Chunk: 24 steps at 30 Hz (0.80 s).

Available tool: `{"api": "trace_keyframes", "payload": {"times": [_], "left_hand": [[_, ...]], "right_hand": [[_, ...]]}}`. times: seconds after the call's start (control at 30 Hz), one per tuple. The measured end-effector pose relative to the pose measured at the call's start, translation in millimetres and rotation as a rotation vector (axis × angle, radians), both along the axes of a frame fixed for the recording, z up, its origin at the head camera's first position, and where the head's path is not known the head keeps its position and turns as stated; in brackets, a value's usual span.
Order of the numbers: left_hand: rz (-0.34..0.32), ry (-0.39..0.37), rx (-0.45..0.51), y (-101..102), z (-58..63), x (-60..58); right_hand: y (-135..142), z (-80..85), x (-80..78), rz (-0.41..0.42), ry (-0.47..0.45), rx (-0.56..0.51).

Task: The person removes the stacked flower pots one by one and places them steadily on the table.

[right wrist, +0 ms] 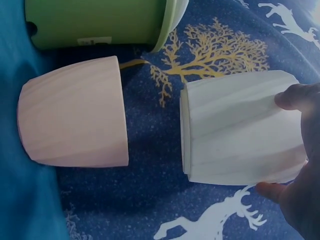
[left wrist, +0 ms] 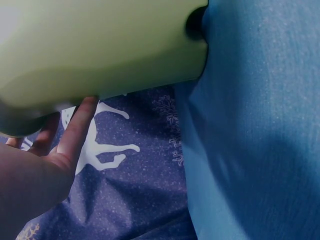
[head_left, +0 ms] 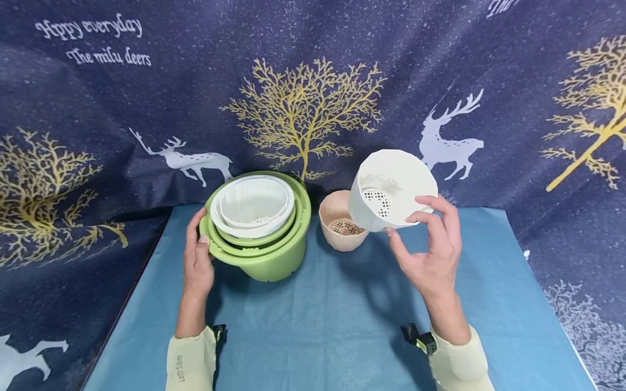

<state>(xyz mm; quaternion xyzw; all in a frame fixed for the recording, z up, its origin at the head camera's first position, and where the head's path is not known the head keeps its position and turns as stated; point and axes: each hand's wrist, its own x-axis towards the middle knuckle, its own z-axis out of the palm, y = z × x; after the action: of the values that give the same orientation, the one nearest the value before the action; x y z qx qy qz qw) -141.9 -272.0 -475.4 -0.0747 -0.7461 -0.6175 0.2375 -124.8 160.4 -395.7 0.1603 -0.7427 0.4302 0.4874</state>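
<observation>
My left hand (head_left: 198, 265) grips the left rim of a large green flowerpot (head_left: 271, 267), thumb on the near side of the rim. Nested inside it are another green pot (head_left: 283, 232) and white pots (head_left: 254, 203). In my right hand (head_left: 437, 258) a white faceted flowerpot (head_left: 408, 176) with a perforated bottom is pinched at the rim. It is tilted, held in the air to the right of a pink flowerpot (head_left: 334, 209). The right wrist view shows the white pot (right wrist: 240, 127) apart from the pink pot (right wrist: 75, 115), with its base toward it.
A blue cloth (head_left: 313, 336) covers the table. Behind it hangs a dark blue fabric backdrop (head_left: 195, 98) with printed trees and deer. The pink pot stands upright near the table's back edge, just right of the green pots.
</observation>
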Motion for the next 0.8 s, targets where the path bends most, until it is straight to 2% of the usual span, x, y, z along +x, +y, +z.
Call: {"api": "trace_keyframes", "payload": {"times": [0.3,0.8], "left_hand": [[0.002,0.003,-0.02,-1,-1.1,-0.2],[-0.009,0.01,0.003,0,-0.6,-0.3]], "right_hand": [[11,-7.8,-2.7,-0.039,-0.008,-0.002],[28,-20.5,-4.5,-0.081,-0.054,-0.024]]}}
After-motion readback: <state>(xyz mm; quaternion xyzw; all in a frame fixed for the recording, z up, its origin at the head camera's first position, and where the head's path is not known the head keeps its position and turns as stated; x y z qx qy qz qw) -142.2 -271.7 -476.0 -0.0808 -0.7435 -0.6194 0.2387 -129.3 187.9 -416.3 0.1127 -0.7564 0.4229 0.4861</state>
